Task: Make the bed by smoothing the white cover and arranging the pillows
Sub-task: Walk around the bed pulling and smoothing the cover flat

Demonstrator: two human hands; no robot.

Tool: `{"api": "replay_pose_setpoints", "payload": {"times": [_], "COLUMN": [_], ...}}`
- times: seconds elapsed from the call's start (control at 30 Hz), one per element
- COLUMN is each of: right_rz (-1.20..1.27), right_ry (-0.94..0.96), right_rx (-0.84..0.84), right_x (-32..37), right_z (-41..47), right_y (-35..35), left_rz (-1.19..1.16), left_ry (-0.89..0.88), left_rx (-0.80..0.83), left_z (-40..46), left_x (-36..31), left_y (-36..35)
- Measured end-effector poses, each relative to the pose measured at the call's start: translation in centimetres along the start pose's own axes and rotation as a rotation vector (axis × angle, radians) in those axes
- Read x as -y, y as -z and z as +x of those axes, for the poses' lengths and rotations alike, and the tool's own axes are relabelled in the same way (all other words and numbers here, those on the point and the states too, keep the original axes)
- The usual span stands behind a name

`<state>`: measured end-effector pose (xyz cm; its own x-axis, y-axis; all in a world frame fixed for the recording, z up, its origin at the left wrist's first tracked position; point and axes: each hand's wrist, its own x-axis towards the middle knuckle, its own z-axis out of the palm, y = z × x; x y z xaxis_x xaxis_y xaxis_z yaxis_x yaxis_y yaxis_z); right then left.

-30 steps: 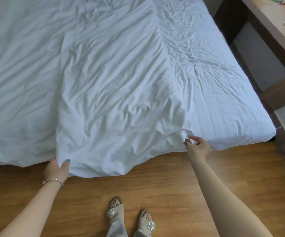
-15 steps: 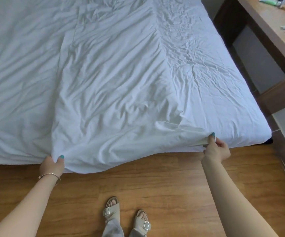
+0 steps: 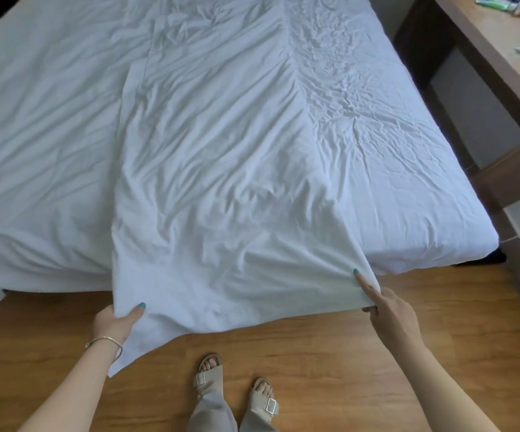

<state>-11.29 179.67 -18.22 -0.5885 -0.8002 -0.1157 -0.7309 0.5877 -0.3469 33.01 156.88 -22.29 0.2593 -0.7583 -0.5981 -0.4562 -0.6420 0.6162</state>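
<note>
The wrinkled white cover [image 3: 221, 169] lies down the middle of the bed [image 3: 433, 219], its near end pulled out past the foot of the mattress and hanging over the floor. My left hand [image 3: 113, 322] grips the cover's near left corner, thumb on top, with a loose tip of cloth hanging below the wrist. My right hand [image 3: 389, 310] pinches the near right corner, thumb laid along the top and fingers underneath. No pillows are in view.
A fitted white sheet [image 3: 34, 135] covers the mattress on both sides of the cover. A wooden desk [image 3: 501, 67] with small items stands close along the bed's right side. Wooden floor [image 3: 330, 363] lies in front, where my sandalled feet [image 3: 236, 388] stand.
Both hands have pulled the cover's near edge toward me, off the mattress end. The right hand has shifted rightward and stretched the edge out flatter; the cover now overhangs the floor.
</note>
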Motion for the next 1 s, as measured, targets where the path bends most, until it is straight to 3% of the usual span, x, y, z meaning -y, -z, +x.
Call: {"api": "replay_pose_setpoints", "payload": {"times": [0.03,0.13,0.23,0.3,0.4,0.5,0.63,0.9,1.0], "right_rz": [0.023,0.551,0.943,1.076,0.945,0.741,0.575,0.589,0.588], "right_ry": [0.046,-0.192,-0.365,-0.438,-0.535,-0.58,-0.787,-0.9,-0.947], "right_rx": [-0.048,-0.122,-0.036,-0.024,-0.117,-0.107,-0.069,-0.014,-0.016], "right_x": [0.1,1.8,2.8,4.0,4.9,3.4,1.5,1.4,1.6], "right_z": [-0.1,-0.5,-1.0,-0.7,0.6,-0.8,-4.3,-3.5,-3.1], "right_y": [0.1,0.8,1.0,1.4,1.7,0.8,-3.2,-6.0,-7.1], "left_rz": [-0.001,0.052,0.109,0.133,0.113,0.07,0.059,0.123,0.043], "left_ry": [0.004,0.004,-0.034,-0.064,-0.12,-0.173,-0.158,-0.001,0.066], "left_rx": [-0.01,-0.053,-0.098,-0.109,-0.165,-0.309,-0.455,-0.463,-0.442], "left_z": [-0.1,-0.4,-0.4,-0.4,-0.5,-0.5,0.0,4.1,5.6], "left_x": [0.5,1.3,1.7,1.7,1.2,0.5,0.0,0.6,1.6], "left_y": [0.4,1.7,2.8,3.3,3.7,4.8,7.3,8.8,7.5]}}
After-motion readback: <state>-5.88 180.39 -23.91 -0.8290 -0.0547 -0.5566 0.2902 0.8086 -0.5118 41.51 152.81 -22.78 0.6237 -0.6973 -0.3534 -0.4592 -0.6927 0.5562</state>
